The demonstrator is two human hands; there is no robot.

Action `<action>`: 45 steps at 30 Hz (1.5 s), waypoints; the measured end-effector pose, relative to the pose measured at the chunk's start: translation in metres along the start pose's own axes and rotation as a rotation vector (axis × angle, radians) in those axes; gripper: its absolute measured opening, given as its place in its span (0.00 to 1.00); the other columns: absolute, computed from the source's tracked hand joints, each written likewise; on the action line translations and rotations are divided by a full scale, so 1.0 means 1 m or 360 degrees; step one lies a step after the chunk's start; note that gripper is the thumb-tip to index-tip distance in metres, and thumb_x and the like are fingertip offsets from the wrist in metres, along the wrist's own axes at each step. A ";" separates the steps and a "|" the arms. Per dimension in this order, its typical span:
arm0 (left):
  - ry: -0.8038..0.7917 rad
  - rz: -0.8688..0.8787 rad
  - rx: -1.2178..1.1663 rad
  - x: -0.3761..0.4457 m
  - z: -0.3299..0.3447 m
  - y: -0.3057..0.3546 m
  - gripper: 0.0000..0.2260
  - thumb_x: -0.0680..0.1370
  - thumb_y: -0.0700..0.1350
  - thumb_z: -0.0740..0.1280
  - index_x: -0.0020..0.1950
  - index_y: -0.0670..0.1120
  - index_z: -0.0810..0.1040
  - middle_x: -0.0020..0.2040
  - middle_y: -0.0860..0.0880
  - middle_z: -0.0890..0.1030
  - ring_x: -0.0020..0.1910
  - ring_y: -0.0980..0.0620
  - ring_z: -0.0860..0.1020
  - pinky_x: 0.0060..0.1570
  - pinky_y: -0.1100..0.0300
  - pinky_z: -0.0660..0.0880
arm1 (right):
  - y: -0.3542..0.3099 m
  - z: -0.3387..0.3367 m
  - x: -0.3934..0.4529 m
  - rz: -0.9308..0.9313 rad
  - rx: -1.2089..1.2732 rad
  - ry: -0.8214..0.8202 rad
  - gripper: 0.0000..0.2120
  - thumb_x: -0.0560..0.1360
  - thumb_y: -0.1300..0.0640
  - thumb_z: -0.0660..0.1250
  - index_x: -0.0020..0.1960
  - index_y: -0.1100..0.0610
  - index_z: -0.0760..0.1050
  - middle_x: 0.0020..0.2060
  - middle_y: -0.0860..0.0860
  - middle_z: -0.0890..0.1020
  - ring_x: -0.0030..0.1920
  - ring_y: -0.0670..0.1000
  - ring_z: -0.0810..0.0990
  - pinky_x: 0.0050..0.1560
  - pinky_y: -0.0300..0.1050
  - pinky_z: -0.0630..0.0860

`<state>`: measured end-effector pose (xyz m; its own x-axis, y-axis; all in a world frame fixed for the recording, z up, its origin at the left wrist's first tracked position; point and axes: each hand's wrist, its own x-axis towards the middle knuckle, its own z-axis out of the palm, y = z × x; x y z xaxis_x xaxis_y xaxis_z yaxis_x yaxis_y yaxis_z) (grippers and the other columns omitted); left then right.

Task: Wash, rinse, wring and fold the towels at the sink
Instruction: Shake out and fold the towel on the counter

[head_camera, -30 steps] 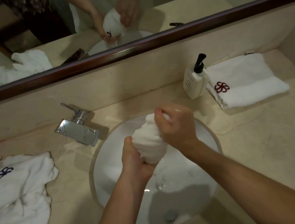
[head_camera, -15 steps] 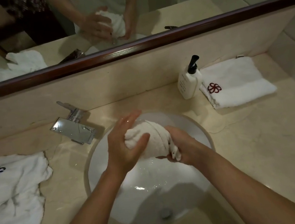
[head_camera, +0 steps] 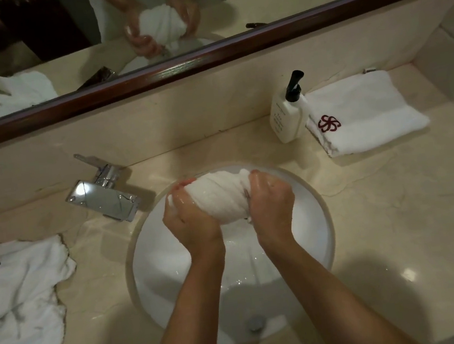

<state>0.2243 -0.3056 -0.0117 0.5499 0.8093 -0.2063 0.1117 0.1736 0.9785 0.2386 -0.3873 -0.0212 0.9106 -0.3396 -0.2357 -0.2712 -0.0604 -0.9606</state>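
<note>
A wet white towel is bunched into a thick twisted roll over the far half of the round white sink. My left hand grips its left end and my right hand grips its right end, both with fingers curled round the cloth. A folded white towel with a red emblem lies flat on the counter at the back right. A crumpled white towel with a dark blue emblem is spread on the counter at the left.
A chrome faucet juts from the back left of the basin. A white pump bottle with a black head stands beside the folded towel. The drain sits near the basin's front. A mirror with a dark wooden frame runs behind the counter.
The towel went from an upright bundle to a horizontal roll. My hands shifted to its two ends and twisted it over the basin.
</note>
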 end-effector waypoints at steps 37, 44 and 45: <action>-0.0285 -0.0944 -0.0536 -0.026 -0.022 0.010 0.13 0.80 0.52 0.62 0.57 0.46 0.80 0.51 0.48 0.84 0.51 0.47 0.82 0.49 0.54 0.79 | 0.002 -0.032 0.001 -0.0583 -0.0194 -0.0289 0.19 0.76 0.54 0.59 0.27 0.49 0.63 0.22 0.45 0.66 0.26 0.44 0.64 0.29 0.40 0.61; -0.1120 -0.1034 -0.0209 -0.034 -0.058 0.027 0.27 0.73 0.63 0.68 0.65 0.47 0.78 0.60 0.42 0.82 0.59 0.44 0.81 0.53 0.49 0.77 | -0.034 -0.096 -0.027 -0.0389 -0.0448 -0.0757 0.26 0.69 0.35 0.67 0.62 0.48 0.75 0.52 0.43 0.81 0.51 0.44 0.81 0.51 0.43 0.77; -0.1154 -0.1026 -0.0243 -0.038 -0.060 0.031 0.25 0.73 0.60 0.69 0.64 0.47 0.78 0.59 0.42 0.82 0.59 0.44 0.81 0.54 0.49 0.77 | -0.039 -0.107 -0.034 -0.0406 -0.0553 -0.0836 0.31 0.67 0.33 0.69 0.65 0.46 0.73 0.54 0.42 0.80 0.52 0.45 0.81 0.52 0.44 0.77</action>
<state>0.1577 -0.2975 0.0258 0.8016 0.0023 -0.5978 0.4887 0.5735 0.6575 0.1846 -0.4738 0.0400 0.9662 0.2211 -0.1327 -0.0325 -0.4062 -0.9132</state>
